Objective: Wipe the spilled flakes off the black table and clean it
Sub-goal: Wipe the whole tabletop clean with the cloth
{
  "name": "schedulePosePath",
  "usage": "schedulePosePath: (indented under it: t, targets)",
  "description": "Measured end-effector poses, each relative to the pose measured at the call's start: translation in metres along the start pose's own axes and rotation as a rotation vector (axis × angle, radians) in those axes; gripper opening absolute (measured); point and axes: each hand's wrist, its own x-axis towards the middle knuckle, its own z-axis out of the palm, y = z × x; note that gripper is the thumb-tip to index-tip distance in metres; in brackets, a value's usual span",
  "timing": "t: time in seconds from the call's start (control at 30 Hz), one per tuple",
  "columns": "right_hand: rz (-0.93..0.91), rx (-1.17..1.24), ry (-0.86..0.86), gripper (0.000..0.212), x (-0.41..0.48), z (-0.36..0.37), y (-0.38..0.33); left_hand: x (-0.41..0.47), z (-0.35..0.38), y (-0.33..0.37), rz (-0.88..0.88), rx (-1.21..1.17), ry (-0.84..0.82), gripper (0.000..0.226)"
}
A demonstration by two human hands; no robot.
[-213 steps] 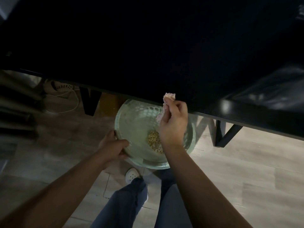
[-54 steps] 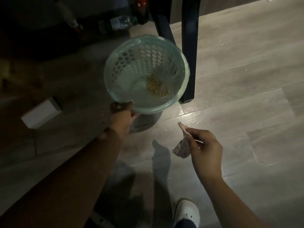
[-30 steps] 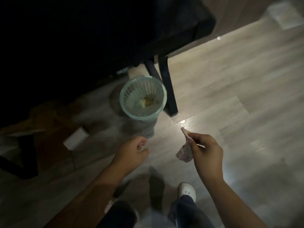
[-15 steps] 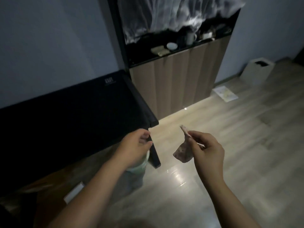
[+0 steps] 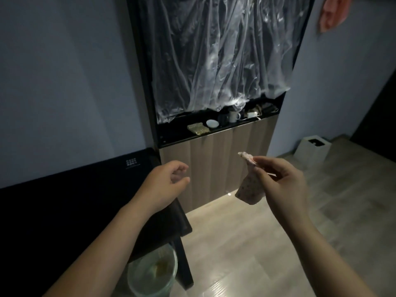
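The right hand (image 5: pixel 282 185) pinches a small crumpled speckled pink cloth (image 5: pixel 249 189) at 3 o'clock of the loosely curled, empty left hand (image 5: pixel 165 185), above the black rectangular table (image 5: pixel 64 200), with a pale green plastic basket (image 5: pixel 152 275) at 6 o'clock.

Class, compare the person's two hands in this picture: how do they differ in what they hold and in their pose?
The right hand pinches a small cloth, which hangs down; the left hand holds nothing. The right hand's fingers are closed on the cloth; the left hand's are loosely curled, open. Both are raised in front of the body, above the floor.
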Motion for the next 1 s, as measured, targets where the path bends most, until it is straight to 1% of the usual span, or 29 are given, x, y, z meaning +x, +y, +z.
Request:
schedulePosePath:
  t: [0.13,0.3,0.43,0.6,0.7,0.83,1.0]
  targets:
    - [-0.075,-0.066,-0.015,0.031,0.055,0.017,-0.002,0.056,-0.014,-0.005,0.039,-0.035,0.038,0.027]
    - [-0.071,-0.056,0.007,0.029,0.111,0.042,0.010,0.113,-0.024,-0.019,0.052,-0.054,0.064,0.027]
    - [-0.055,-0.032,-0.048,0.031,0.143,0.065,0.037,0.142,-0.017,-0.038,-0.006,-0.026,0.057,0.028]
    - [-0.053,0.017,-0.136,0.031,0.197,0.093,0.088,0.185,0.001,-0.056,-0.091,0.006,0.079,0.031]
    - [-0.058,0.038,-0.218,0.030,0.234,0.110,0.120,0.207,0.017,-0.063,-0.153,0.004,0.127,0.032]
    - [-0.072,0.081,-0.358,0.035,0.291,0.128,0.160,0.234,0.046,-0.063,-0.286,0.027,0.200,0.034]
    - [-0.093,0.105,-0.546,0.033,0.340,0.159,0.196,0.250,0.069,-0.066,-0.441,0.045,0.319,0.032]
